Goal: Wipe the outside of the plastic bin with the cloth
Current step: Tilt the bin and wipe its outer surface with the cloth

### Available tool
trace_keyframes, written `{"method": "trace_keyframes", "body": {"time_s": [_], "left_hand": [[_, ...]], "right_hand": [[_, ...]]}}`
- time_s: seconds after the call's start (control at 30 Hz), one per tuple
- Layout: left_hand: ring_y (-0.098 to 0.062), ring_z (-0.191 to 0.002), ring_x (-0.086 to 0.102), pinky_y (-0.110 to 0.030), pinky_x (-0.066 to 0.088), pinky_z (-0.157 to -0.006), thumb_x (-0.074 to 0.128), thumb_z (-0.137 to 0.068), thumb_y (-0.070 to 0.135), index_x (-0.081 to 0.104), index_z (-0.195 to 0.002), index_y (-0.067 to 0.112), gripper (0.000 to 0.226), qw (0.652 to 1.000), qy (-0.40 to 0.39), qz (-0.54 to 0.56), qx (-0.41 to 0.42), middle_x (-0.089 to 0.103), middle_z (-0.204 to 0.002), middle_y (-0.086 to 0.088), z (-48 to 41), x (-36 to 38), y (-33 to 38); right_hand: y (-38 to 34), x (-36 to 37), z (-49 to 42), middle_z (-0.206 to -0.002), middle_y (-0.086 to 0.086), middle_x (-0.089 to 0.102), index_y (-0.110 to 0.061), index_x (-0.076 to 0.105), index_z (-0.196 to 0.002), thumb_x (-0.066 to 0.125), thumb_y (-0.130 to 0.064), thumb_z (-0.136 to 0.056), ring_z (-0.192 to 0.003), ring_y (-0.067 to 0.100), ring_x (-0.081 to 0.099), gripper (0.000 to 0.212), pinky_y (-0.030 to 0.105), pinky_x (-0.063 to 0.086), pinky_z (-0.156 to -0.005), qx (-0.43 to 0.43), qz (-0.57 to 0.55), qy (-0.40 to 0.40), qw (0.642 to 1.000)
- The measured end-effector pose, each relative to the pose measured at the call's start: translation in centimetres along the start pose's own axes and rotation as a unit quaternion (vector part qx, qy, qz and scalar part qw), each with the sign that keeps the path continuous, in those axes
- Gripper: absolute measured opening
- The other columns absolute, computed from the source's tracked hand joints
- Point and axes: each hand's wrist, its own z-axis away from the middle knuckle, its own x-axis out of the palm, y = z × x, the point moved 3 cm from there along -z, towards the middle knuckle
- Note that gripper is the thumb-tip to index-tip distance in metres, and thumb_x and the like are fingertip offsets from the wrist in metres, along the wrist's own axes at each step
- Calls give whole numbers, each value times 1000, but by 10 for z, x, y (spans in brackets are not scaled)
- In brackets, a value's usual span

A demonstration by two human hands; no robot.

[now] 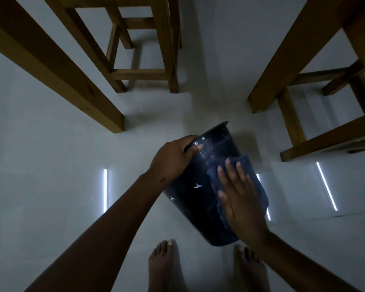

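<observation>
A dark blue plastic bin (195, 199) is held off the floor, tipped so its open mouth points away from me and its base sits near my feet. My left hand (174, 158) grips the bin's rim at the upper left, fingers curled over the edge. My right hand (239, 199) lies flat with fingers spread on a dark blue cloth (255, 186), pressing it against the bin's outer wall on the right side. Small white marks show on the bin's left side.
Pale glossy floor (57, 186) with light-strip reflections. A wooden table leg (57, 66) stands at left, a wooden stool (143, 49) at the back, and more wooden furniture (303, 85) at right. My two bare feet (164, 268) stand just below the bin.
</observation>
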Motion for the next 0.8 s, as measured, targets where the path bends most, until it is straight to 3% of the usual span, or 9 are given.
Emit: {"method": "trace_keyframes", "body": {"time_s": [0.1, 0.17, 0.33, 0.4, 0.47, 0.57, 0.7, 0.8], "left_hand": [[-18, -108, 63, -35, 50, -94, 43, -97, 47, 56, -126, 33, 35, 1000, 4, 7, 2, 68, -120, 3, -2, 1, 5], [-19, -106, 63, -32, 50, -92, 42, -98, 44, 57, -124, 32, 32, 1000, 2, 8, 4, 69, -118, 1, -5, 3, 13], [-23, -96, 64, -28, 46, -77, 40, -98, 45, 57, -121, 28, 33, 1000, -3, -24, -12, 69, -111, -3, -7, 10, 16], [-22, -96, 64, -26, 42, -75, 40, -98, 45, 58, -119, 29, 31, 999, 6, -29, -18, 70, -110, -1, -5, 10, 13], [-21, -96, 64, -25, 41, -74, 41, -98, 45, 59, -117, 31, 29, 999, 14, -29, -21, 70, -110, 0, -5, 10, 12], [-21, -96, 65, -25, 42, -74, 42, -98, 44, 60, -115, 30, 29, 999, 17, -26, -15, 71, -108, -1, -6, 11, 15], [-19, -93, 63, -24, 39, -73, 42, -98, 43, 60, -116, 28, 29, 1000, 11, -20, -16, 70, -109, 0, -4, 10, 16], [-18, -90, 63, -25, 40, -73, 42, -98, 45, 60, -114, 28, 30, 999, 7, -19, -26, 70, -107, 1, -3, 9, 12]], "right_hand": [[-10, 5, 6, -162, -3, 2, -28, 9, -152, 10, -41, -102, -149, 26, 6, 52, 47, 15, -115, -79, 34, -21, 996], [-8, -3, -15, -162, -1, 5, -27, 10, -152, 15, -41, -102, -149, 24, 4, 53, 46, 14, -116, -76, 42, -15, 996], [16, -12, -30, -160, 3, 16, -20, 16, -152, 17, -46, -100, -148, 21, 13, 59, 50, 29, -113, 92, -52, 0, 994], [2, -5, -8, -161, 5, 13, -21, 14, -152, 14, -50, -100, -148, 24, 10, 60, 54, 25, -114, 52, -3, -7, 999], [-12, 2, 7, -162, 8, 9, -20, 13, -153, 23, -58, -96, -148, 28, 6, 69, 53, 17, -115, -3, 37, -27, 999], [-12, 1, -6, -162, 8, 9, -20, 12, -153, 35, -55, -94, -148, 28, 7, 73, 53, 19, -115, -39, 67, -10, 997], [-2, -4, -10, -162, 4, 10, -22, 11, -153, 20, -50, -99, -149, 24, 6, 61, 48, 18, -116, 14, 28, -7, 999], [-11, 1, 4, -161, 7, 11, -18, 13, -153, 11, -54, -99, -148, 27, 8, 64, 49, 17, -115, -1, 63, -20, 998]]}}
